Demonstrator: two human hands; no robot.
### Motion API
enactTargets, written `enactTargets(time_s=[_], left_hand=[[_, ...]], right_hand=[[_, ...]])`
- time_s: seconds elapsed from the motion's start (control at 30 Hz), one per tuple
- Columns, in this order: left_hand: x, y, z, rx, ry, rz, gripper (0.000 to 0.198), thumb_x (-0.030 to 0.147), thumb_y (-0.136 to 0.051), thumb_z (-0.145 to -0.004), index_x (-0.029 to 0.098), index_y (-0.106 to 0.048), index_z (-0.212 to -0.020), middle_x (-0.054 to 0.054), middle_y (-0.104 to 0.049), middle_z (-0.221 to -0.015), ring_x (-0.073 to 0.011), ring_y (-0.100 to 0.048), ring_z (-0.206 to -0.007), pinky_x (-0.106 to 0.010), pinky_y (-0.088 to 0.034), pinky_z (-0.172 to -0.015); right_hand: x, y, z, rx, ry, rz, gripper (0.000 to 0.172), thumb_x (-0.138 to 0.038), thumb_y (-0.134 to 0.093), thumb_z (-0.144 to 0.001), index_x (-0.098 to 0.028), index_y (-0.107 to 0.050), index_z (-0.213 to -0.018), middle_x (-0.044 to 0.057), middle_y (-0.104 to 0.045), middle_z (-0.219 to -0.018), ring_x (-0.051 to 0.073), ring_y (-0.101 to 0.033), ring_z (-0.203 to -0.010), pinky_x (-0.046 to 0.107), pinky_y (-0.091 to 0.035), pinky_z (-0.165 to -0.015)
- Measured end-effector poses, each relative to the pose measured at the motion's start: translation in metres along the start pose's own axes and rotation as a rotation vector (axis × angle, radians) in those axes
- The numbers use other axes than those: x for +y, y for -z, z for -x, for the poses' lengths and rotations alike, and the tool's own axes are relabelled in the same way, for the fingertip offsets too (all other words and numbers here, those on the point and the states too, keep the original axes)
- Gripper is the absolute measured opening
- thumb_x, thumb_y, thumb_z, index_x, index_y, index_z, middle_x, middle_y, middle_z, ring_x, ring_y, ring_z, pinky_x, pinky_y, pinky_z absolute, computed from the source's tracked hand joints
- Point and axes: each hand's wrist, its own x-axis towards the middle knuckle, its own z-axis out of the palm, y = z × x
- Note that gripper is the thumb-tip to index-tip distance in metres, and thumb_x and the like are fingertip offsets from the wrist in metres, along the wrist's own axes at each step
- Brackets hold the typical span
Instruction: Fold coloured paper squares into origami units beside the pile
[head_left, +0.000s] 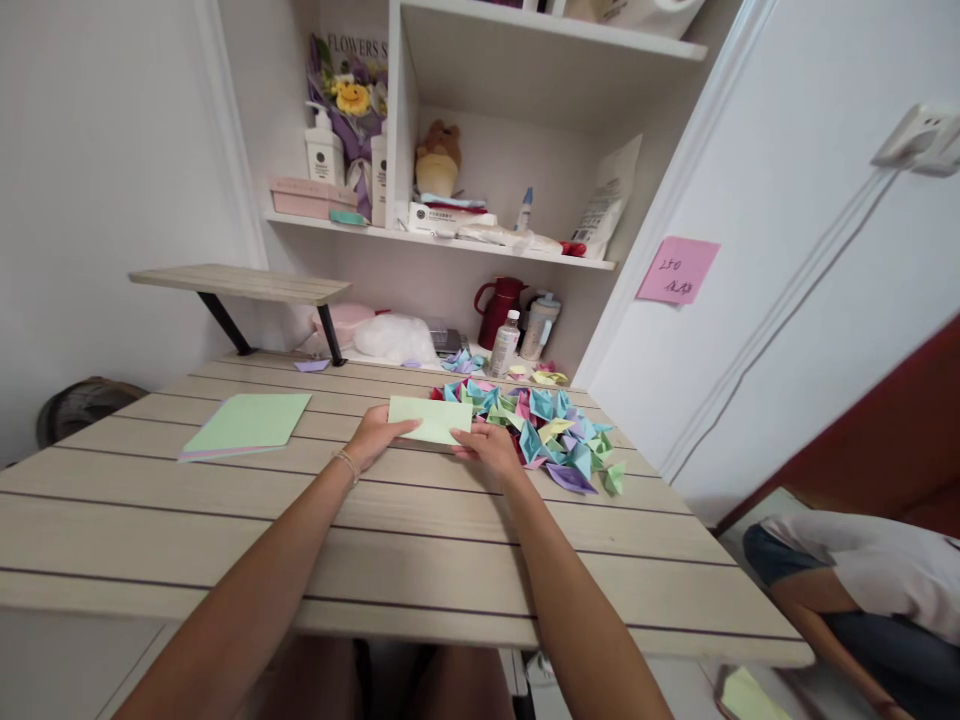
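Observation:
A light green sheet of paper [430, 418], seemingly folded to an oblong, is held just above the table between my two hands. My left hand [373, 436] grips its left end, thumb on top and fingers behind. At the right end my right hand [491, 447] pinches the lower corner, its thumb lying on the paper. Beyond and right of that hand spreads a pile of folded paper boats [555, 405] in blue, green, purple, pink and yellow. To the left lies a stack of square coloured paper [251, 422], green on top.
A small raised shelf [247, 283] stands at the table's back left. Behind the boats are a bottle [505, 345], a red jug [501, 308] and a tumbler [540, 326]. Another person [862, 590] crouches at the right, by paper [750, 695] near the floor.

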Motion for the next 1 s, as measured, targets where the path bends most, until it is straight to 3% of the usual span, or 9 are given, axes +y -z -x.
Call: enactTargets(time_s=[0.4,0.7,1.0], left_hand=[[0.002,-0.001,0.001,0.017,0.008,0.002,0.043,0.024,-0.077,-0.054,0.011,-0.066,-0.093,-0.012,-0.068,-0.095,-0.022,-0.065,-0.079,-0.03,-0.052,-0.068],[0.001,0.003,0.0,-0.01,-0.009,-0.051,0.041,0.027,-0.077,-0.054,0.01,-0.066,-0.09,-0.012,-0.069,-0.091,-0.0205,-0.066,-0.072,-0.03,-0.052,-0.067],[0.01,0.004,0.004,-0.081,0.018,-0.076,0.043,0.027,-0.077,-0.051,0.009,-0.066,-0.089,-0.013,-0.069,-0.092,-0.0224,-0.065,-0.076,-0.034,-0.051,-0.071]], right_hand=[[0.0,0.0,0.0,0.015,-0.011,-0.033,0.026,-0.027,-0.079,-0.054,-0.009,-0.062,-0.062,0.004,-0.064,-0.058,0.014,-0.065,-0.056,0.017,-0.055,-0.052],[0.004,0.003,0.0,-0.133,-0.078,0.035,0.025,-0.014,-0.078,-0.055,-0.005,-0.064,-0.074,0.008,-0.067,-0.063,0.015,-0.066,-0.059,0.019,-0.057,-0.055],[-0.002,0.0,0.005,-0.2,-0.151,0.087,0.02,-0.01,-0.076,-0.057,-0.006,-0.065,-0.074,0.008,-0.068,-0.066,0.013,-0.065,-0.054,0.018,-0.057,-0.052]])
